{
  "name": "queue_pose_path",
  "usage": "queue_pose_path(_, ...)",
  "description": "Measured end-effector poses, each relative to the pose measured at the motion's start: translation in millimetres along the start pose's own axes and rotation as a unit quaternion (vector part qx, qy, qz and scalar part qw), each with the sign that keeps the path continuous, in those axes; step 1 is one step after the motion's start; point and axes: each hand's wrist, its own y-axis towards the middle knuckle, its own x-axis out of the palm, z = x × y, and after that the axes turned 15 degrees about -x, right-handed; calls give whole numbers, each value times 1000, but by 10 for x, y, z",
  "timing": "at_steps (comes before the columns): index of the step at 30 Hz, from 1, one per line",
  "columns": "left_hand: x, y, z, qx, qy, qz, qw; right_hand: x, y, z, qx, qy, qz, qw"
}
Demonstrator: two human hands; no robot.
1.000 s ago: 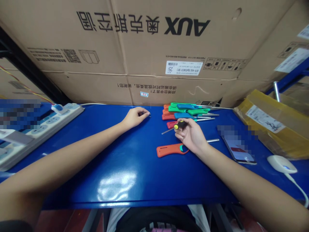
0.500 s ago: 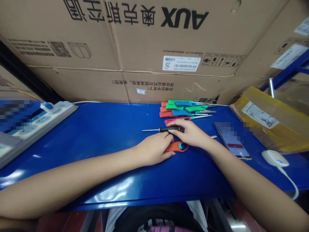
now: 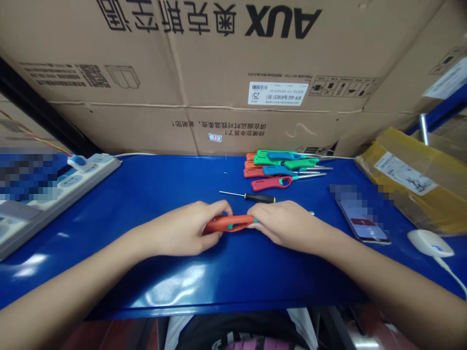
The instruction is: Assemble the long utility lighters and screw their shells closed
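- Orange long-neck lighter (image 3: 220, 223): in the head view, held between both hands, over the near middle of the blue tabletop (image 3: 204, 287); the fingers hide its handle end and most of its metal neck, whose tip shows just past the right hand.
- Left hand (image 3: 191, 228): thumb and fingers closed around the handle end.
- Right hand (image 3: 284, 224): fingers and thumb pinching the lighter where the neck begins; their exact grip is hard to make out.
- Screwdriver (image 3: 260, 198): lying just beyond the hands, tip to the left.
- Lighter pile (image 3: 279, 165): behind the screwdriver, overlapping so that several are partly covered; a red lighter (image 3: 268, 183) lies at its near edge.
- Phone (image 3: 361, 221): at right, partly pixelated.
- Power strip (image 3: 85, 172): at left, cut off by the frame.
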Motion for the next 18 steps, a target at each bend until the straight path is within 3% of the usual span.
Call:
queue_pose_path(3, 68, 4, 51, 0, -16, -77, 997, 106, 54, -104, -56, -44, -12, 997)
queue_pose_path(8, 110, -8, 128, -12, -41, -164, 986, 72, 10, -219, -64, -3, -47, 997)
queue_pose_path(15, 17, -149, 122, -32, -53, -183, 981, -28, -64, -325, -61, 45, -46, 996)
queue_pose_path(18, -90, -149, 7, -39, -60, -199, 977, -55, -116, -234, -5, 37, -42, 998)
